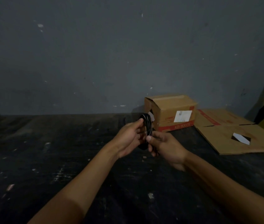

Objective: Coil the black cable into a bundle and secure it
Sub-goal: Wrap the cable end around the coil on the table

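A: The person is holding the black cable (147, 126) up in front of them, above the dark floor (63, 159), and it is already looking like a tight round coil.

B: Yes, and both hands are on it. The left hand (128, 139) is pinching the upper edge of the coil between thumb and fingers, a closed grip on the loops. The right hand (166, 148) is curling shut around the lower side, thumb pressing on the rim.

A: So what is threatening it here?

B: Springing loops, in my view. No tie or wrap is showing around the bundle, so only those two grips are keeping the turns together. If either one is easing off to reach for a fastener, the coil is likely fanning open.

A: And the loose end?

B: It is too dark to tell where it is sitting. If it is slipping free, the outer turn is probably unwinding first.

A: The cardboard box (170, 113) and the flattened cardboard (234, 136) are lying well apart, to the right.

B: Not interfering, then.
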`<control>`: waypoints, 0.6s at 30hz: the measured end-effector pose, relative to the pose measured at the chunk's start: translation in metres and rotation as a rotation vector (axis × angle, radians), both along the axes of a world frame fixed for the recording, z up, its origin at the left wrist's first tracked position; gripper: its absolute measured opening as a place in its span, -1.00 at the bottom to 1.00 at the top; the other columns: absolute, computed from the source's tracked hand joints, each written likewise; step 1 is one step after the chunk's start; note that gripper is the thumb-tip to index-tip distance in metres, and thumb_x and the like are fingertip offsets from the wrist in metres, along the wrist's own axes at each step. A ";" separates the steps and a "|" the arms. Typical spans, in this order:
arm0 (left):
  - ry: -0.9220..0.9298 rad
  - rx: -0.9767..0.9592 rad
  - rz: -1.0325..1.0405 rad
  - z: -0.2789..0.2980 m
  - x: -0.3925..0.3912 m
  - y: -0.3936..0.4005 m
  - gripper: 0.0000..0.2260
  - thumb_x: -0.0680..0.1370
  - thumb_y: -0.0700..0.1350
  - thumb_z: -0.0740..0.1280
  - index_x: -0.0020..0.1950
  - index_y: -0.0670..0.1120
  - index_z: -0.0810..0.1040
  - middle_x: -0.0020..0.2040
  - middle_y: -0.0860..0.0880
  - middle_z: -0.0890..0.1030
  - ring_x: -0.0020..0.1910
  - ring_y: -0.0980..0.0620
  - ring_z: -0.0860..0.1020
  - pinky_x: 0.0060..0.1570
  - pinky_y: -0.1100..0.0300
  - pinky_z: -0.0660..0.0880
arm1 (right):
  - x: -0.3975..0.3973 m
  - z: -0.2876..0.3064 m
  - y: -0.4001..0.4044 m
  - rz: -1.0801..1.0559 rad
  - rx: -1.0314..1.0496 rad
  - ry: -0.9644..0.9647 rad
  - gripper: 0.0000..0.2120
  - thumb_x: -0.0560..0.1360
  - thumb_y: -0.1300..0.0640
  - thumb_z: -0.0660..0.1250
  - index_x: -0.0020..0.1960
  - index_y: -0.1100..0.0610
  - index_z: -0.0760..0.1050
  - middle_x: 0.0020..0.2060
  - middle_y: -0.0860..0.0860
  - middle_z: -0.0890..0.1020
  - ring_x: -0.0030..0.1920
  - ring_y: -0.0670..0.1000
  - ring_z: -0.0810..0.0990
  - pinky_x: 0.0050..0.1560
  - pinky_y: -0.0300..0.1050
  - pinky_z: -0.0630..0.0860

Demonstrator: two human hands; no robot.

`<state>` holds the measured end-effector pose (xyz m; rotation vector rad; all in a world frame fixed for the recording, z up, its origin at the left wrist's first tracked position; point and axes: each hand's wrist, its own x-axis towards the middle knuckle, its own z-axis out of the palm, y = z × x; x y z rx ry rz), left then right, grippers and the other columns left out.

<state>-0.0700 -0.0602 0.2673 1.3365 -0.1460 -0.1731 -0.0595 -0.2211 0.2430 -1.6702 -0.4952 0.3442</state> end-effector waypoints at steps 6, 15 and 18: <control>-0.267 0.199 0.214 -0.003 -0.013 0.007 -0.77 0.65 -0.15 0.17 0.16 -0.02 0.60 0.09 -0.06 0.70 0.08 0.03 0.66 0.05 0.16 0.60 | 0.005 0.004 -0.020 -0.091 0.150 0.200 -0.82 0.60 0.14 0.20 0.02 0.14 0.57 -0.40 -0.03 0.55 -0.43 -0.14 0.49 -0.39 -0.27 0.46; -0.930 1.059 0.452 -0.079 -0.036 -0.003 -0.71 0.57 0.00 0.28 0.28 0.04 0.53 0.22 0.12 0.52 0.30 0.11 0.38 0.23 0.18 0.33 | -0.004 -0.010 -0.030 -0.152 0.355 0.560 -0.83 0.61 0.14 0.18 -0.02 0.15 0.53 -0.45 -0.02 0.47 -0.47 -0.12 0.36 -0.45 -0.28 0.31; -0.934 1.221 0.429 -0.095 -0.038 -0.013 -0.61 0.57 0.09 0.23 0.38 0.02 0.47 0.34 0.09 0.50 0.42 0.06 0.29 0.29 0.10 0.24 | -0.013 -0.018 -0.030 -0.132 0.434 0.673 -0.84 0.60 0.15 0.18 -0.04 0.16 0.52 -0.43 -0.01 0.43 -0.46 -0.12 0.32 -0.44 -0.29 0.26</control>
